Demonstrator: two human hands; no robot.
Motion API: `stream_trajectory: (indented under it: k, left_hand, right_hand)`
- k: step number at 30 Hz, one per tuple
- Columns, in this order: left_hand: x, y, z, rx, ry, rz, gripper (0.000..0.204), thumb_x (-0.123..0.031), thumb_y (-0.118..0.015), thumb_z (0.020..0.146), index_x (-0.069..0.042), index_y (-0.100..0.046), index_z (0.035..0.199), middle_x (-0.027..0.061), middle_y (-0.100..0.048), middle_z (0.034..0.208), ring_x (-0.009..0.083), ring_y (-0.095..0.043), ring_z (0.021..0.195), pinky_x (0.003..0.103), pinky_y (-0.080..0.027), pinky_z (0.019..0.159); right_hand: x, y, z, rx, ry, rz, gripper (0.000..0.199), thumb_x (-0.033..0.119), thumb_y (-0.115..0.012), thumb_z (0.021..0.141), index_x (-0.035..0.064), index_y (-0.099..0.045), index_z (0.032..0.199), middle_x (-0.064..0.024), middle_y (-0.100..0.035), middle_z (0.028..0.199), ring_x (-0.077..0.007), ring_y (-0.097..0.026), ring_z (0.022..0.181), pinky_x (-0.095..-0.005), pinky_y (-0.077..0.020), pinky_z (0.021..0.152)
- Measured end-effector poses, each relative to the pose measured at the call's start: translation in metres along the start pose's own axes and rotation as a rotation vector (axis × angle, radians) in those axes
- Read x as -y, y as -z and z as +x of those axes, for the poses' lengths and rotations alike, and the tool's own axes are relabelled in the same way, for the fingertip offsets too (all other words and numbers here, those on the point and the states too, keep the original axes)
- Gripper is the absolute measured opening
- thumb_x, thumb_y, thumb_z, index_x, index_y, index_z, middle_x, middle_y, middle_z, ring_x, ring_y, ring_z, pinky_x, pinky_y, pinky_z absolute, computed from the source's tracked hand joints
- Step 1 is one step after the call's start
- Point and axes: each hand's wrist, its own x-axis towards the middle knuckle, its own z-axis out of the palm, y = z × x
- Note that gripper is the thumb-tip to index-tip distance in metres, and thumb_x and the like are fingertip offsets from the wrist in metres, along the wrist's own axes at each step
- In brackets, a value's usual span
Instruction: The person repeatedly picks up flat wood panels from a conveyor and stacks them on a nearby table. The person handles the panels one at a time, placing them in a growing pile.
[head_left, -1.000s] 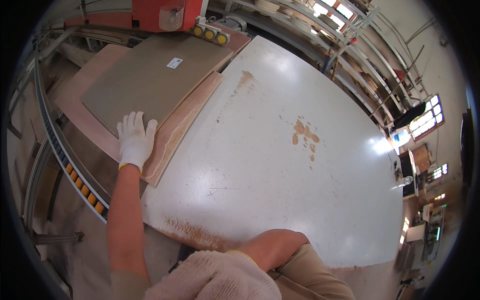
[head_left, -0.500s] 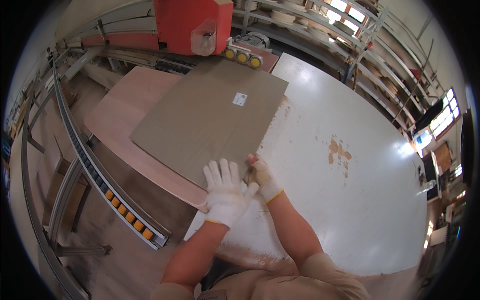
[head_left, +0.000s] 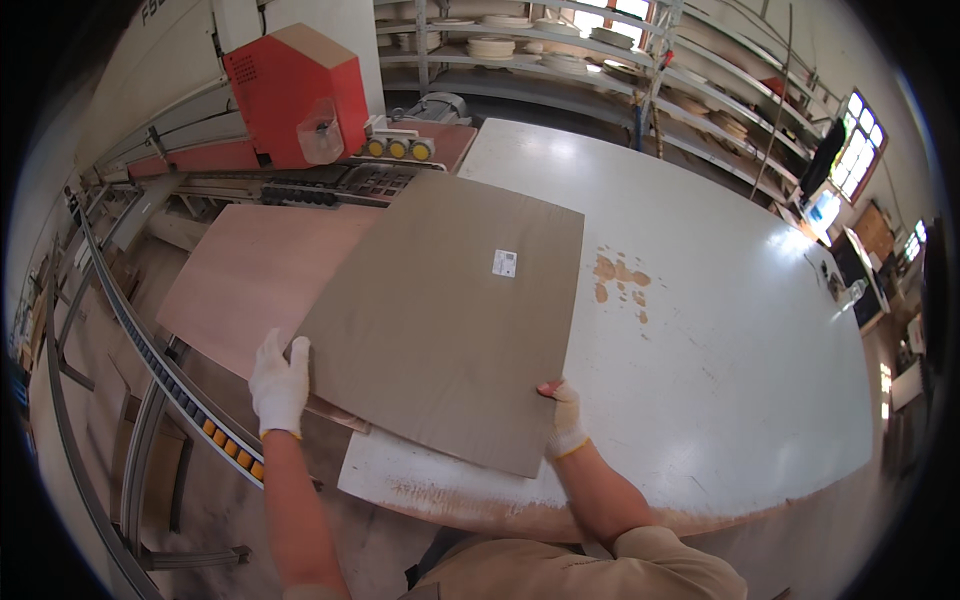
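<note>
Where brn panel point(head_left: 440, 330) ends, worn wht tbl point(head_left: 730, 360) runs twd shelves point(head_left: 570, 72).

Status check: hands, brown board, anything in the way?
Left hand at left edge of brown board. Right hand gripping right edge. Board over pink board and white table. Possible obstacle: red machine beyond far edge.

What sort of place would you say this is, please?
Probably a woodworking workshop, judging by the flat brown rectangular wood-like board, the boxy red machine housing, and the grey metal shelving stacked with pale flat round pieces.
</note>
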Motion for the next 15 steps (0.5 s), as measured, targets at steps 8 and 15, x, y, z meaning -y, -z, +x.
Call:
stream_trajectory:
  k: [8,15]
  left_hand:
    - [-0.075,0.021,-0.091,0.712,0.322,-0.732,0.038,-0.035,-0.066,0.101,0.001,-0.076,0.113,0.0032,-0.071,0.090,0.0125,-0.067,0.073,0.032,-0.056,0.054]
    - [-0.130,-0.014,-0.203,0.686,0.129,-0.687,0.043,-0.035,-0.063,0.103,0.005,-0.073,0.117,0.0132,-0.076,0.097,0.0194,-0.068,0.088,0.034,-0.053,0.083]
  right_hand:
    - [0.084,0.110,-0.128,-0.124,0.044,0.016,0.049,0.010,-0.065,0.082,-0.0011,-0.061,0.129,-0.0164,-0.069,0.119,-0.0324,-0.070,0.104,-0.0462,-0.0608,0.090]
    - [0.155,0.213,-0.214,-0.255,0.115,-0.095,0.045,0.013,-0.066,0.081,-0.0010,-0.064,0.123,-0.0171,-0.069,0.113,-0.0340,-0.069,0.102,-0.0475,-0.0596,0.092]
